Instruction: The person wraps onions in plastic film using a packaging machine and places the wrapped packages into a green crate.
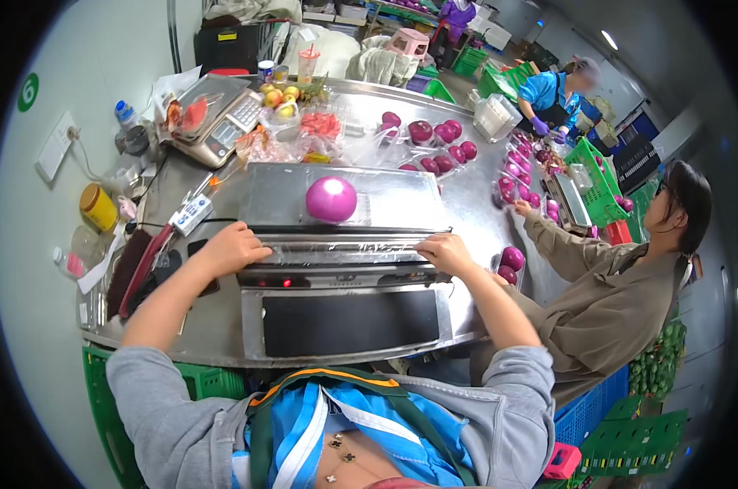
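Observation:
A wrapping machine with a black pad and a lit red light lies in front of me on the steel table. Across its roll slot runs clear plastic film. My left hand pinches the film's left end, and my right hand pinches the right end, fingers closed on both. Just beyond the film, a round purple onion rests on the machine's metal plate, touched by neither hand.
On the left are a scale, a brush and a yellow jar. Bagged purple onions lie farther back. A co-worker reaches over the table at right; another person stands beyond, near a green crate.

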Motion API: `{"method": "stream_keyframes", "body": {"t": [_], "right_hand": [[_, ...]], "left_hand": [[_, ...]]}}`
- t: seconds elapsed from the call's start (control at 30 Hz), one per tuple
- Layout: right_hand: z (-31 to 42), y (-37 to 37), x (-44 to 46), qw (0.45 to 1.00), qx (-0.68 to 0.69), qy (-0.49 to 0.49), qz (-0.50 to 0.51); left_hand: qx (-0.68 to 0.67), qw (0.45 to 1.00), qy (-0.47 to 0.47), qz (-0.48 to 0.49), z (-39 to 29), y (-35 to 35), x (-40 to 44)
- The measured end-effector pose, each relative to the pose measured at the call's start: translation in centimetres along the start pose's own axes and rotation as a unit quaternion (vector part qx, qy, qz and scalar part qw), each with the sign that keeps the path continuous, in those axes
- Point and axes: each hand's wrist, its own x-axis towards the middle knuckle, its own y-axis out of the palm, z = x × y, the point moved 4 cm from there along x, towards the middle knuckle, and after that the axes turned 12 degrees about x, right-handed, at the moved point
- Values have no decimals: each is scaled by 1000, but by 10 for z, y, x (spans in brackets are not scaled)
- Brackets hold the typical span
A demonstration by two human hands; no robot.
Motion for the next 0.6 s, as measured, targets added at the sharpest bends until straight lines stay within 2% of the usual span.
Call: {"method": "stream_keyframes", "body": {"t": [0.07,0.13,0.17,0.2,0.3,0.37,0.4,0.43,0.47,0.5,0.53,0.57,0.6], "right_hand": [[-31,-4,0,986,-106,-22,127],[-50,2,3,961,-162,-59,216],[-56,8,6,968,-118,-109,194],[-49,11,13,959,-114,-133,222],[-51,35,25,960,-70,-172,209],[-44,36,27,983,7,-162,82],[-40,41,16,983,13,-162,84],[-40,46,0,996,43,-62,55],[-41,48,-16,997,69,38,24],[-26,38,-31,980,175,93,-20],[-10,21,-38,947,278,147,-64],[-8,2,-34,891,414,145,-120],[-3,-15,-31,812,540,140,-169]], "left_hand": [[85,994,49,44,18,14,12],[108,989,90,41,18,14,25],[108,989,89,42,18,19,32],[100,991,89,27,15,25,37],[68,994,85,-1,10,41,51],[40,996,80,-14,-1,47,51],[6,1000,4,-16,-5,47,46],[-26,997,-71,-19,-9,47,39],[-36,989,-110,-89,-19,30,34],[-50,981,-149,-110,-30,1,32],[-135,954,-222,-152,-31,-14,25],[-204,902,-289,-247,-24,-35,28],[-457,733,-457,-212,-16,-39,16]]}}
